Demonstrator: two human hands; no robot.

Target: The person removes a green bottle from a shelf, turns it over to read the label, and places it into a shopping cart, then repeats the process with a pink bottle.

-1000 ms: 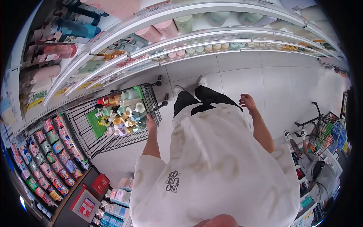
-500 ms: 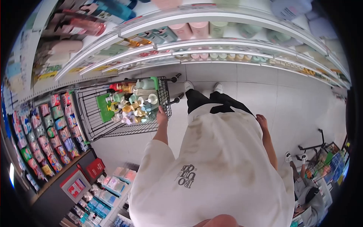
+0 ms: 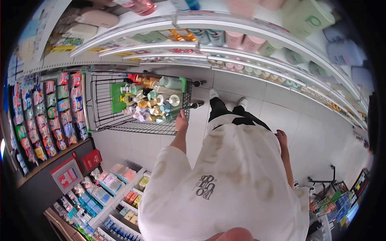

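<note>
In a supermarket aisle, my left hand [image 3: 181, 120] rests on the near rim of a black wire shopping cart [image 3: 103, 107], fingers curled over the edge; how tightly they close I cannot tell from above. The cart stands just ahead and to my left, hard against the white shelving [image 3: 225, 40]. Its basket holds a crowd of upright pump bottles [image 3: 146, 105] in pastel greens, pinks and yellows, packed toward the end nearest my hand, with a flat green pack [image 3: 118, 97] lying beside them and the far end of the basket bare wire. My right hand [image 3: 281, 138] hangs at my side, loosely open and holding nothing. A second cart [image 3: 335, 197] stands well apart, lower right.
</note>
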